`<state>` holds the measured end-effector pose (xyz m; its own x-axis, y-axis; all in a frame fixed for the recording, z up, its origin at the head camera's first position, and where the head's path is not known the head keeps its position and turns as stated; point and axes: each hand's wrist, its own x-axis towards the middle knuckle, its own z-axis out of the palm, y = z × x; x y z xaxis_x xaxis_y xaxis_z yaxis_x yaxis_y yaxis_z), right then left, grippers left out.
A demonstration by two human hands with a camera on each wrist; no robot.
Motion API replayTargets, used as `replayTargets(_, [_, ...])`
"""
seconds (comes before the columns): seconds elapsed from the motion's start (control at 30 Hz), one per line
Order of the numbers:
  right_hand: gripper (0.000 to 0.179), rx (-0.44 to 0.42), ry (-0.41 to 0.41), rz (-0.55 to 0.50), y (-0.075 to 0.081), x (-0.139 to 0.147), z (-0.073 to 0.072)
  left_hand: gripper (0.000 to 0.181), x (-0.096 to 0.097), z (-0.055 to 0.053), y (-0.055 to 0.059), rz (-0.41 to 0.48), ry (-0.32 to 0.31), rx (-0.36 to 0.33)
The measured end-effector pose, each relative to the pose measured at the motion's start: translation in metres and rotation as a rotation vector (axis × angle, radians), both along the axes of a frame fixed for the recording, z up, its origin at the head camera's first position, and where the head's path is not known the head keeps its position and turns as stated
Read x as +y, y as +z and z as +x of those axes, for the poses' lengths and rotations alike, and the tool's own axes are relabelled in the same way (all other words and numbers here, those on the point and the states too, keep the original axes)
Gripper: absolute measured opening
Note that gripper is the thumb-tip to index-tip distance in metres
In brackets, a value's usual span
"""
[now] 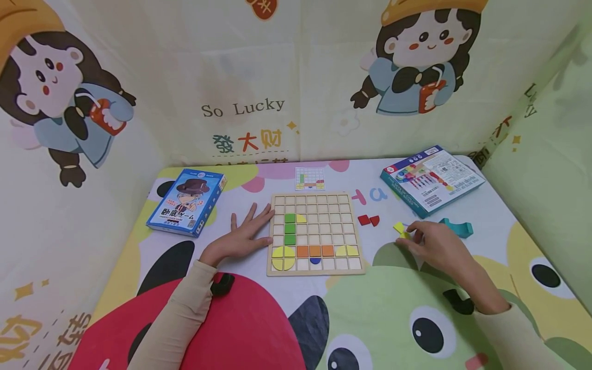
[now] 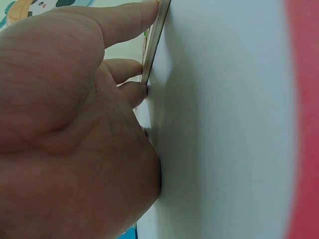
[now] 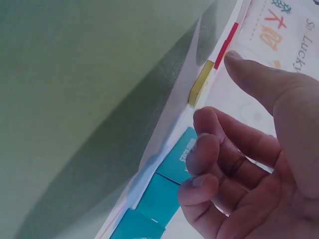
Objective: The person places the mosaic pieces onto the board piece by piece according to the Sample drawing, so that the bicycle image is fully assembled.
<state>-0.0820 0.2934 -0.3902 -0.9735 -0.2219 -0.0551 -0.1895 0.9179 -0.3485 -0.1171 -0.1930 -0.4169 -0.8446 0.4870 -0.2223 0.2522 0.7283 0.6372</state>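
Observation:
My left hand [image 1: 242,237] lies spread at the left edge of a wooden grid board [image 1: 321,231], its fingers and thumb touching the frame. The left wrist view shows those fingertips against the board's side [image 2: 158,37]. On the board sit green squares [image 1: 290,229], orange squares [image 1: 315,251], yellow quarter-rounds [image 1: 283,258] and a blue half-round [image 1: 315,260]. To the right, my right hand [image 1: 435,244] hovers over small yellow pieces [image 1: 399,226]. In the right wrist view, thumb and forefinger stand apart, with a yellow piece [image 3: 201,84] beyond the gap.
Red pieces [image 1: 364,220] lie between the board and my right hand; teal pieces [image 1: 460,228] lie just behind that hand. A printed grid card [image 1: 310,178] is above the board. A blue box [image 1: 187,202] stands left, a teal-edged box [image 1: 432,180] back right.

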Motion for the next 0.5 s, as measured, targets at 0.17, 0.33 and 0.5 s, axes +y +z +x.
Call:
replayTargets(0.17, [0.040,0.018,0.001,0.015,-0.0010,0.0000,-0.0003,0.083,0.0002,0.0000,0.0000,0.005,0.000,-0.001])
replayTargets(0.33, [0.037,0.016,0.006,0.021,-0.0018,0.0006,-0.0004,0.083,0.0003,-0.0002,-0.0006,0.006,-0.002,0.001])
replayTargets(0.5, [0.035,0.004,0.007,0.016,-0.0024,0.0010,-0.0011,0.083,-0.0003,-0.0005,-0.0007,0.004,0.001,0.000])
